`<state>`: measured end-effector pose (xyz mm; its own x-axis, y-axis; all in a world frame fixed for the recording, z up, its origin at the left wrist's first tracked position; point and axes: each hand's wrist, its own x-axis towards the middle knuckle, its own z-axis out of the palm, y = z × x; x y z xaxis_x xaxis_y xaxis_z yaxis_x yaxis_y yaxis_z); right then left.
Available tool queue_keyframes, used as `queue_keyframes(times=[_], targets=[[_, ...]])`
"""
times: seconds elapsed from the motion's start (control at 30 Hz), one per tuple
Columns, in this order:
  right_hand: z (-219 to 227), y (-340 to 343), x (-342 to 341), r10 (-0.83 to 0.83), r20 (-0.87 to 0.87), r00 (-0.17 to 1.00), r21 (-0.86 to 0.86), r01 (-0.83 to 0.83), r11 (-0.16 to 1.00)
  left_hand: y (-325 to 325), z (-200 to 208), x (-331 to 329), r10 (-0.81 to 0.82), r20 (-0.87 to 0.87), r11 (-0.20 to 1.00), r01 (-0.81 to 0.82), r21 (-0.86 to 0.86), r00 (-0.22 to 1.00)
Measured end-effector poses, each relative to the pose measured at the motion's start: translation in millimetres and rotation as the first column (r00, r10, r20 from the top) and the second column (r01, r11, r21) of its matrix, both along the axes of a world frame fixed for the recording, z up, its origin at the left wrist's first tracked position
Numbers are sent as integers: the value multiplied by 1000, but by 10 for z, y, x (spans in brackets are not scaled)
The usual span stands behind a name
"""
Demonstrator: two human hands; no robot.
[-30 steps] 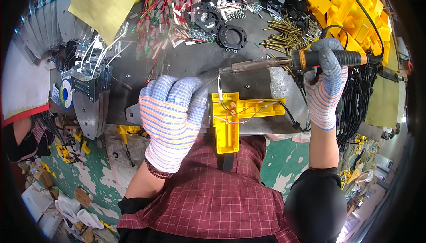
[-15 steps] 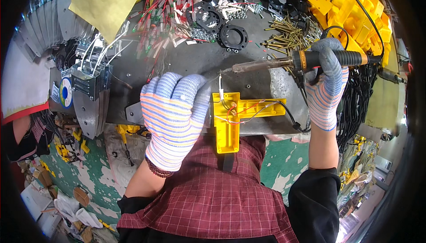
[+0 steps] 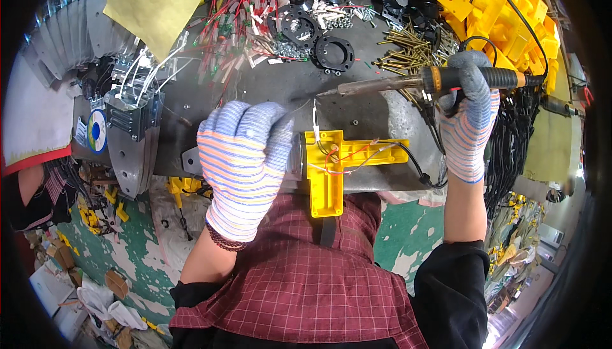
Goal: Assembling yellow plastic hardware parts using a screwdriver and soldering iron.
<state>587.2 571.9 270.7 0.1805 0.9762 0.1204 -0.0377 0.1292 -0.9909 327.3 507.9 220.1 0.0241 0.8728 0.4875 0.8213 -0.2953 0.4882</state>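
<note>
My right hand (image 3: 470,113), in a striped knit glove, is closed round the handle of a soldering iron (image 3: 382,85), which points left. Its tip meets the upper end of a white-sleeved wire lead (image 3: 316,131) rising from a yellow T-shaped plastic housing (image 3: 326,186). Red, white and black wires lie inside the housing, at the table's near edge. My left hand (image 3: 245,151), gloved alike, pinches a thin strand of solder wire (image 3: 305,106) between thumb and forefinger. The strand runs toward the iron's tip; the fingertips are partly hidden.
Behind lie red wires (image 3: 239,24), black rings (image 3: 334,54) and brass screws (image 3: 408,49). Yellow housings (image 3: 516,17) are heaped far right, black cables (image 3: 510,145) below them. Metal plates (image 3: 131,151) and a round spool (image 3: 95,131) stand left. Another person's arm (image 3: 32,189) shows far left.
My left hand has shifted slightly left, away from the lead. The iron's tip has risen a little and stays by the lead's end. The housing has barely moved.
</note>
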Motion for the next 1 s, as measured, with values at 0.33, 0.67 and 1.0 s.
queue_keyframes(times=[0.33, 0.67, 1.0], targets=[[131, -303, 660, -124, -147, 981, -80, 114, 990, -451, 313, 123, -121, 512, 946, 256, -202, 850], [187, -473, 488, -329, -161, 930, -203, 295, 934, -326, 133, 331, -248, 426, 954, 296, -48, 870], [188, -519, 530, -319, -212, 924, -179, 284, 942, -339, 138, 419, -211, 450, 951, 288, -111, 868]])
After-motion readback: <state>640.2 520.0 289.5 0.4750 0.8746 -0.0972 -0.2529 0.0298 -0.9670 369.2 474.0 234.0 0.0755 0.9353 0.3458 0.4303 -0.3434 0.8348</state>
